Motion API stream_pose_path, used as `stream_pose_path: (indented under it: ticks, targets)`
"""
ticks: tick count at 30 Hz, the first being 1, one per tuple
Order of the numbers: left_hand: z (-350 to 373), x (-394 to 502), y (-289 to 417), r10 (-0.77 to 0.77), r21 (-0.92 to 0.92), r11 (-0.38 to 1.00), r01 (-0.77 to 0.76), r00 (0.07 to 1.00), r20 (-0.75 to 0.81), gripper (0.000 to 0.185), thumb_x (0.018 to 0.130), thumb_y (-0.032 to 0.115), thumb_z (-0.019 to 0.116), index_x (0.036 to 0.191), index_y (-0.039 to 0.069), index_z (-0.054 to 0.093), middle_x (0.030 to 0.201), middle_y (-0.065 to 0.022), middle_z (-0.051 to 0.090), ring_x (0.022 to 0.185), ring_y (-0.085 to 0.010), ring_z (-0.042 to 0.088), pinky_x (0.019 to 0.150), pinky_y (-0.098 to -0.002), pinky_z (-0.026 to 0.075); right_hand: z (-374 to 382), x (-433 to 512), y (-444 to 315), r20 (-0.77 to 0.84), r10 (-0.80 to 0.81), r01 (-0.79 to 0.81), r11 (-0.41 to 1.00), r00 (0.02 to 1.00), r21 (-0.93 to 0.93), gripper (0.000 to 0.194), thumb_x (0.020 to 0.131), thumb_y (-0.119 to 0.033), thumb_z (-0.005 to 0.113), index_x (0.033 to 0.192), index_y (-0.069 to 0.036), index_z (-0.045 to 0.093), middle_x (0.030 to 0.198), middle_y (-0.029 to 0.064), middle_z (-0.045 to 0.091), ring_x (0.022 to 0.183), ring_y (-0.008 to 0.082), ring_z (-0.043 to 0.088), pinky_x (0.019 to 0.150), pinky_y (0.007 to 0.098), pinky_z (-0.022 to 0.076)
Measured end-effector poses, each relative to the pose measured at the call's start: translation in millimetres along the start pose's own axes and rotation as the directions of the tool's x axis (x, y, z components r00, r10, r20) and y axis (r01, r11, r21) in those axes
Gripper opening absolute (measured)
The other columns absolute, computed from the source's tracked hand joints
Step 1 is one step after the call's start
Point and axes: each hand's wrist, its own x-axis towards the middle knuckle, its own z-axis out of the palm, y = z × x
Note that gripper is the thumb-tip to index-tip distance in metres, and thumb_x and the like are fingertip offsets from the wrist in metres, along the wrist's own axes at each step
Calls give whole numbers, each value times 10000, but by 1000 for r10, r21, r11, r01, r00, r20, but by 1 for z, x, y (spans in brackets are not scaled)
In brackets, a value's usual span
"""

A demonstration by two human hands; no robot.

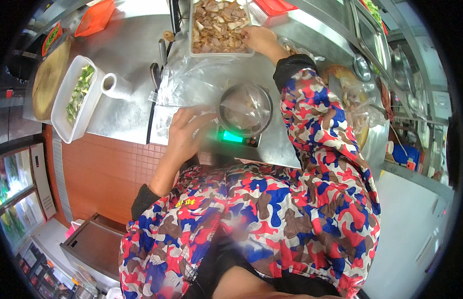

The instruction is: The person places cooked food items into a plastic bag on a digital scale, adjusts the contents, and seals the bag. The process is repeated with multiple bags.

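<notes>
A clear plastic tub (222, 54) full of sliced meat (218, 26) stands at the far side of the steel counter. My right hand (260, 39) reaches over its right wall, fingertips among the slices; whether they grip a piece is hidden. Nearer me, a round bowl (270, 112) lined with a clear plastic bag (246, 106) sits on a digital scale (250, 141) with a lit green display. Beside the bowl's left rim is my left hand (184, 129), blurred, its fingers apart and nothing visible in them.
Loose clear bags (188, 80) lie left of the bowl. Knife handles (155, 74) stand along a counter gap. Further left are a white tub (78, 129) of chopped greens, a plastic roll (117, 86) and a round chopping board (50, 84). A cleaver (334, 88) rests at right.
</notes>
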Motion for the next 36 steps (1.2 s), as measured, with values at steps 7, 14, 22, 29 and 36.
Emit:
stream_pose_path:
  ticks: [7,14,22,29,36]
  targets:
    - [14,1,9,-32,-120,992,31,999,-11,362,721,7,687,1068,106,711,1147,-85,643,1023,-294,583,883,-389,467,12,-2,36,-24,15,-21,956,1000,-291,311,826,-247,638,1136,-231,637,1035,69,690,1031,281,632,833,429,518]
    - [47,24,19,169,-172,971,-165,986,12,574,675,36,729,1233,114,623,1172,-68,625,1079,-290,549,922,-390,439,35,-5,22,-26,69,-46,857,997,514,275,860,-193,658,1113,-112,586,992,60,684,945,206,660,753,346,526]
    - [34,4,-29,287,-66,956,-285,958,23,374,624,17,697,973,149,716,936,-20,600,1018,-266,546,877,-397,416,-36,-119,-117,280,-379,-377,-210,882,902,247,900,-113,635,1133,-67,566,1022,43,647,913,151,647,852,336,548]
    - [6,-30,-57,69,-134,989,-70,998,-10,340,606,-51,682,880,146,723,1014,-4,625,1027,-249,546,926,-381,390,2,-141,-117,299,-468,156,713,832,683,211,851,-150,644,1035,-70,578,983,96,643,839,212,647,738,327,519]
    - [7,-49,-70,-26,-129,992,12,994,-103,410,710,-44,684,1086,118,689,1186,-71,624,1128,-265,538,993,-371,388,-11,-157,-126,-8,-369,343,856,929,387,244,841,-169,627,1070,-87,602,1008,138,665,907,360,647,772,438,518]
